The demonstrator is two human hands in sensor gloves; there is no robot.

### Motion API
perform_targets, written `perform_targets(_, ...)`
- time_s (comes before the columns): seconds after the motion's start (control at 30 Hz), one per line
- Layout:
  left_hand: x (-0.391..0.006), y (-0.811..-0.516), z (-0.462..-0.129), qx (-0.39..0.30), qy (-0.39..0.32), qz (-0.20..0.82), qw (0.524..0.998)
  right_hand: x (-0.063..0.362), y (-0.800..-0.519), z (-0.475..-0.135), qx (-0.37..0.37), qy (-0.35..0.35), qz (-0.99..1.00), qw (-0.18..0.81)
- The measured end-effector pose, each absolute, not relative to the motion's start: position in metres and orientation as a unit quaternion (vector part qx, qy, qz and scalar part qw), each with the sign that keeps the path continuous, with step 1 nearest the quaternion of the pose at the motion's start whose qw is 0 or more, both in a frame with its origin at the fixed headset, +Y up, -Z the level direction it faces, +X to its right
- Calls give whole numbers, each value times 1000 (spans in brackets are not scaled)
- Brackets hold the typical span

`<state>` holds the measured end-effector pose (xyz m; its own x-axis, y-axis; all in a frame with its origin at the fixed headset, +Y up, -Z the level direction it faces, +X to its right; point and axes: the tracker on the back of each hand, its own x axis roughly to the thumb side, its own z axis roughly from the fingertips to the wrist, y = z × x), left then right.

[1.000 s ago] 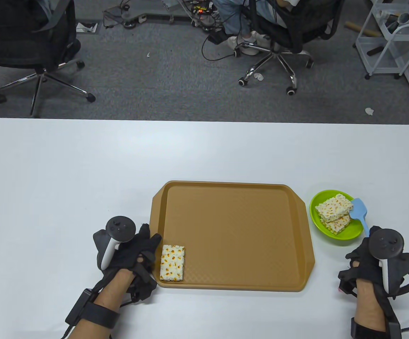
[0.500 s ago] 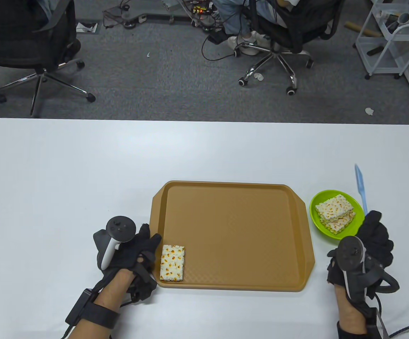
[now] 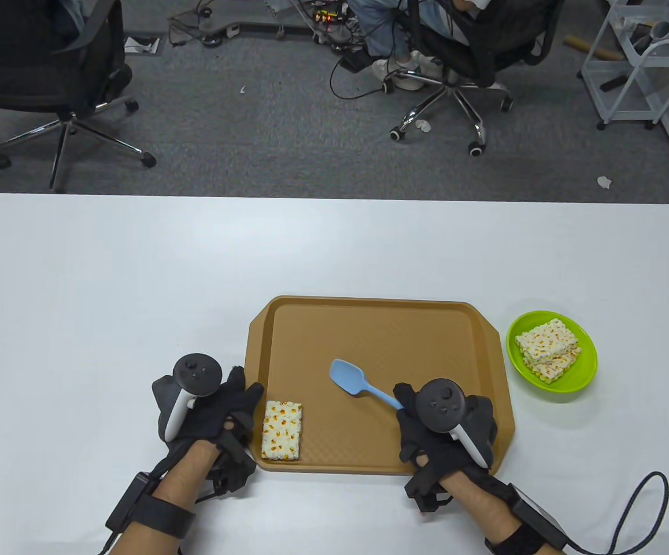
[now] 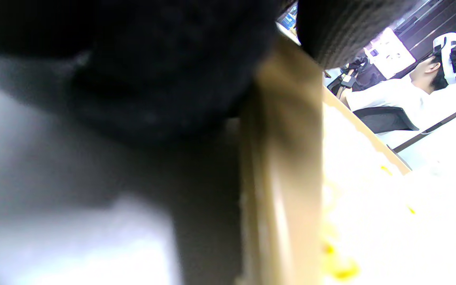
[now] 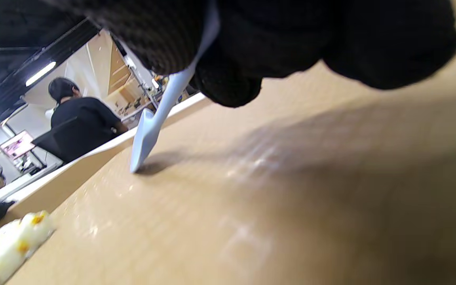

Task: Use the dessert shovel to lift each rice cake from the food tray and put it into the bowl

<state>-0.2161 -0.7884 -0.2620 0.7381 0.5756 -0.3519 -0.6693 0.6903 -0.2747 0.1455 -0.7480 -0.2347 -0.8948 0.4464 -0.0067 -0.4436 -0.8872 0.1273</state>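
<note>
A brown food tray [image 3: 380, 324] lies on the white table, with one white-and-yellow rice cake [image 3: 281, 430] in its near left corner. My right hand [image 3: 427, 425] grips the handle of a light blue dessert shovel [image 3: 350, 380] over the tray's near middle; the blade points left toward the cake, and in the right wrist view the shovel [image 5: 149, 130] tip touches the tray floor [image 5: 291, 198]. The rice cake [image 5: 6, 247] shows at that view's lower left. My left hand [image 3: 236, 413] rests against the tray's left rim [image 4: 283, 178], fingers straight. A green bowl [image 3: 577, 378] right of the tray holds two stacked rice cakes [image 3: 547, 348].
The white table extends wide to the left and far side. Beyond the far edge stand office chairs [image 3: 455, 63], cables and a white cart [image 3: 635, 69] on grey carpet. A seated person [image 5: 81, 118] shows in the right wrist view's background.
My right hand carried the shovel from the bowl, up and past its right side, then left over the tray. The left hand and the tray's rice cake stayed still.
</note>
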Motion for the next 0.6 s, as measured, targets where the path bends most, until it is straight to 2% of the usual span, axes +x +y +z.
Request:
perform_targets(0.1, -216, -788, -262, -197, 119, 342, 911, 140, -749, -232, 39, 63, 972, 223)
perform_targets(0.37, -216, -789, -262, -196, 120, 344, 911, 115, -737, -235, 111, 129, 966, 196)
perform_targets(0.6, -216, -789, -262, -198, 121, 346, 909, 128, -733, -253, 115, 228, 940, 226)
